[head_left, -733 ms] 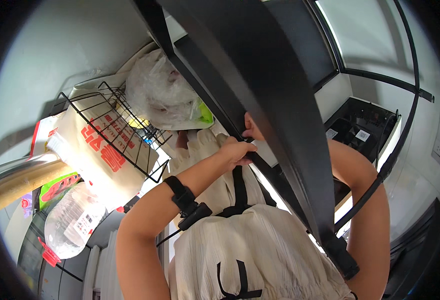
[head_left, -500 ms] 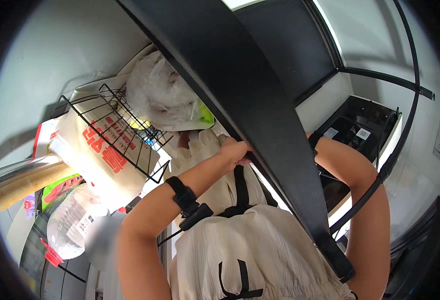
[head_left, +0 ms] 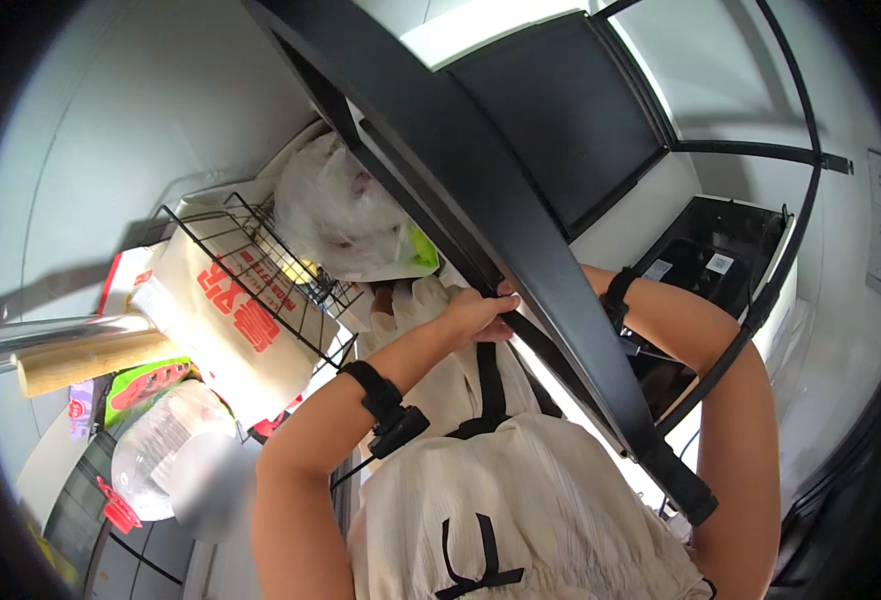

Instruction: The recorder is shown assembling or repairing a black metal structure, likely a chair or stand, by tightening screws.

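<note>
A long black frame (head_left: pixel 521 220) of flat bars slants across the middle, from the upper left down to the lower right in front of my body. My left hand (head_left: pixel 479 316) is closed on its narrower inner bar, fingers curled at the edge. My right forearm reaches in from the right and passes behind the wide bar. That bar hides most of my right hand; only a bit of finger (head_left: pixel 506 287) shows by my left thumb, and I cannot make out its grip. Black bands with cables circle both forearms.
Left of my arms are a black wire basket (head_left: pixel 251 270), a cream bag (head_left: pixel 196 310) with red print, a stuffed clear plastic bag (head_left: pixel 336 215), a wooden roller (head_left: pixel 91 362) and a clear red-capped bottle (head_left: pixel 151 450). Rightward stand a black appliance (head_left: pixel 696 255) and a curved black bar (head_left: pixel 806 220).
The black frame has turned slightly, so its inner side and second bar show more. Both arms keep about the same pose. The surroundings have shifted a little in view.
</note>
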`<state>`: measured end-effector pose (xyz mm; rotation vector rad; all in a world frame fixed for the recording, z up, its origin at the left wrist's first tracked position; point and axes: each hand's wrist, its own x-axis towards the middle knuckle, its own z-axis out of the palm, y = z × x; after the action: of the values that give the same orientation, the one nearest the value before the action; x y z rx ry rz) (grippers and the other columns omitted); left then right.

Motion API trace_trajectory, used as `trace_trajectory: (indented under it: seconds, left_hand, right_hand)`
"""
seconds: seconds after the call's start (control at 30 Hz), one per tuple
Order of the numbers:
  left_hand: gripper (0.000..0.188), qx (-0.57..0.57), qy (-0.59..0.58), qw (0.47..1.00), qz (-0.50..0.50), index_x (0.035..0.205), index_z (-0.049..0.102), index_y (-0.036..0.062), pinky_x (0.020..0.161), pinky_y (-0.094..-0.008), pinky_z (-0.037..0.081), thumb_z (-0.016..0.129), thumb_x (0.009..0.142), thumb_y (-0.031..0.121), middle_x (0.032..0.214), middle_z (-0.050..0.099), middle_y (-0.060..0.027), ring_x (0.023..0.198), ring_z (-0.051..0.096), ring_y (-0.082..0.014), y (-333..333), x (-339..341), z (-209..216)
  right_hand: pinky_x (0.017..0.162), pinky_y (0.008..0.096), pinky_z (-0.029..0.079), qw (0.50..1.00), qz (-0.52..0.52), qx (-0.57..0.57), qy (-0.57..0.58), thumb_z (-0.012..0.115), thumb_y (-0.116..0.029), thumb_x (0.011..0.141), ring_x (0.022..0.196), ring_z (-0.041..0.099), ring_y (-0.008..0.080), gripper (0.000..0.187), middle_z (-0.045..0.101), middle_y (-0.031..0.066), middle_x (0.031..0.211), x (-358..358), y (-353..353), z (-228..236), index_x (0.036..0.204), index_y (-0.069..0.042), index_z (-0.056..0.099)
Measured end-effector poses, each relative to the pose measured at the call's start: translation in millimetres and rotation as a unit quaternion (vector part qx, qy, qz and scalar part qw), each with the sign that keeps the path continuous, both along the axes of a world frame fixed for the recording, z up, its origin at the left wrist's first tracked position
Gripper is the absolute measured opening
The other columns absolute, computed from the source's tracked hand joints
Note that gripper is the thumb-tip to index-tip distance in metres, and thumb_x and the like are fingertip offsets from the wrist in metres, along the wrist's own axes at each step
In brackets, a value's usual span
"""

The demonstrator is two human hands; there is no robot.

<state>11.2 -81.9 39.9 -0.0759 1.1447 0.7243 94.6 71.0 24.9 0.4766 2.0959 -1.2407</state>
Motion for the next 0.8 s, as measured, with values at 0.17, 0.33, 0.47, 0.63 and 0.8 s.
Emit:
trace_trajectory:
  seconds: [0.17, 0.33, 0.47, 0.63, 0.8]
  left_hand:
    - [0.045, 0.086, -0.073, 0.993, 0.022, 0.109, 0.045, -0.0075, 0.069, -0.0386, 0.055, 0.059, 0.081, 0.024, 0.094, 0.051, -0.0171, 0.079, 0.06, -0.0238, -17.8, 4.5, -32.1]
    - [0.032, 0.066, 0.016, 0.996, 0.059, 0.105, 0.047, 0.0038, 0.072, -0.0423, 0.053, 0.057, 0.081, 0.021, 0.097, 0.05, -0.007, 0.078, 0.058, -0.0204, -16.0, -39.0, -0.7]
    - [0.031, 0.056, 0.002, 0.998, -0.017, 0.112, 0.051, 0.0103, 0.083, -0.0391, 0.047, 0.051, 0.088, 0.029, 0.111, 0.055, -0.0052, 0.1, 0.055, -0.0228, -11.6, -54.1, 15.9]
    - [0.025, 0.135, -0.033, 0.988, -0.073, 0.106, 0.053, 0.0053, 0.082, -0.0366, 0.048, 0.057, 0.083, 0.014, 0.109, 0.055, -0.0072, 0.097, 0.056, -0.0219, -7.9, -33.3, 16.6]
    - [0.024, 0.457, 0.28, 0.79, -0.298, 0.1, 0.056, 0.0, 0.066, -0.0291, 0.046, 0.061, 0.079, 0.011, 0.08, 0.061, -0.0045, 0.074, 0.057, -0.0151, -11.1, -10.4, 55.7]
  right_hand:
    - [0.076, 0.0432, 0.047, 0.994, -0.102, 0.044, -0.01, 0.067, -0.027, 0.073, 0.089, 0.059, 0.0386, 0.039, 0.062, 0.0237, 0.091, 15.6, -11.5, -9.5, 0.093, 0.005, 0.055]
    - [0.077, 0.0431, 0.046, 0.989, 0.036, 0.142, -0.021, 0.062, -0.025, 0.078, 0.094, 0.058, 0.0365, 0.035, 0.061, 0.0207, 0.095, -8.3, 5.6, 44.2, 0.099, 0.002, 0.054]
    - [0.082, 0.0421, 0.043, 0.977, 0.016, 0.213, -0.024, 0.054, -0.017, 0.085, 0.101, 0.054, 0.0343, 0.031, 0.059, 0.0175, 0.1, 12.2, 14.1, 97.6, 0.112, -0.003, 0.049]
    - [0.089, 0.0419, 0.04, 0.951, -0.067, 0.301, 0.024, 0.052, -0.018, 0.087, 0.109, 0.049, 0.0342, 0.034, 0.053, 0.0182, 0.115, 43.3, 7.0, 196.1, 0.116, -0.002, 0.047]
    - [0.087, 0.0366, 0.043, 0.918, -0.244, 0.295, 0.1, 0.051, -0.014, 0.088, 0.101, 0.056, 0.0296, 0.027, 0.058, 0.0157, 0.11, 118.5, -18.9, 290.6, 0.111, 0.001, 0.053]
